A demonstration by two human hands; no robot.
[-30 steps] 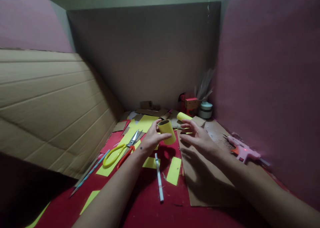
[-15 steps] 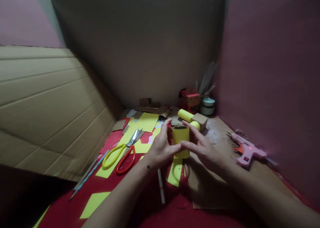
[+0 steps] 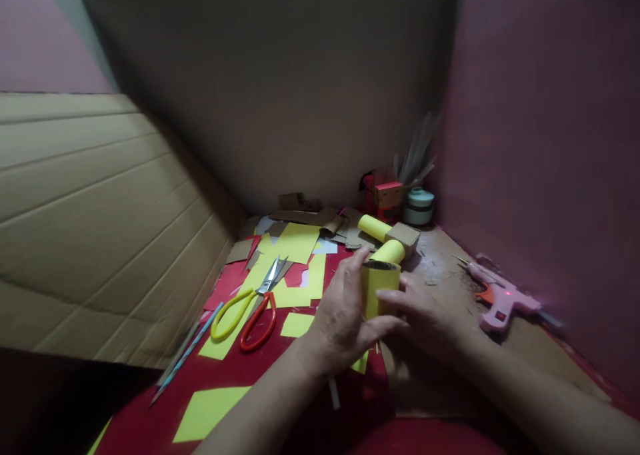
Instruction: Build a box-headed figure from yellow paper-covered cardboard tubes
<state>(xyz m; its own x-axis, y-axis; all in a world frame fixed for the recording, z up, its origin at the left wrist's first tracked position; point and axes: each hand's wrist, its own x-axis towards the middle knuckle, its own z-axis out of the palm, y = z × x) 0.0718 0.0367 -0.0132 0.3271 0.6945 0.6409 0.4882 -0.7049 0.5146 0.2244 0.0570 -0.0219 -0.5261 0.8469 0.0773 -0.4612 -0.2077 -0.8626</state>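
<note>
A short cardboard tube wrapped in yellow paper [image 3: 380, 287] stands upright between both my hands above the red work surface [image 3: 280, 362]. My left hand [image 3: 345, 318] wraps its fingers round the tube's left side, thumb up near the rim. My right hand [image 3: 425, 312] presses its fingers against the tube's right and front. Two more yellow-wrapped tubes [image 3: 383, 238] lie just behind, beside a small cardboard box [image 3: 403, 235].
Scissors with a yellow and an orange handle [image 3: 250, 305] lie to the left among yellow paper scraps [image 3: 295, 242]. A pink glue gun [image 3: 500, 298] rests at the right. A brown cardboard sheet [image 3: 430, 388] lies under my right arm. Cardboard walls [image 3: 100, 215] stand at left and back.
Both hands carried the yellow tube rightward and down toward the cardboard sheet. The right hand, apart from it a second ago, now presses on it. The pen is hidden under my left wrist.
</note>
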